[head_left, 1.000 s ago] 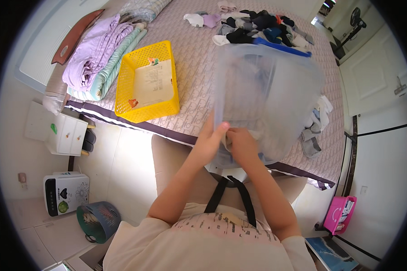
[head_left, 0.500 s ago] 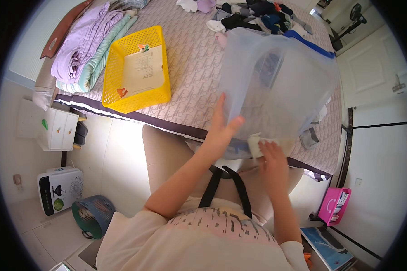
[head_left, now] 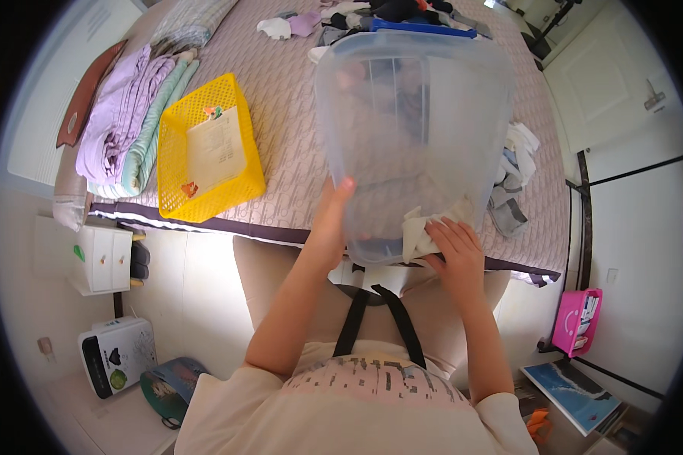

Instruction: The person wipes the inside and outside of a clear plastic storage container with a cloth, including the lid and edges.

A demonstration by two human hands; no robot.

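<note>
A large translucent plastic storage box (head_left: 467, 106) with a blue strip at its far end stands tilted at the bed's near edge in front of me. My left hand (head_left: 331, 224) grips its left side near the lower corner. The thumb lies against the outer wall, while the other fingers are partly hidden. At the lower right corner, my right hand (head_left: 457, 246) presses a crumpled cream cloth (head_left: 415, 235) onto the box, fingers bent over the fabric.
A yellow perforated basket (head_left: 173, 167) holding a flat paper-covered item sits left on the bed (head_left: 281, 152). Folded purple bedding (head_left: 118, 121) lies beyond it. Socks and clothes (head_left: 395, 11) are heaped at the far side, with grey socks (head_left: 508, 216) right of the box.
The box has swung leftward and turned more upright toward me. My left hand has shifted left with it. The cloth and right hand stay near its lower right corner.
</note>
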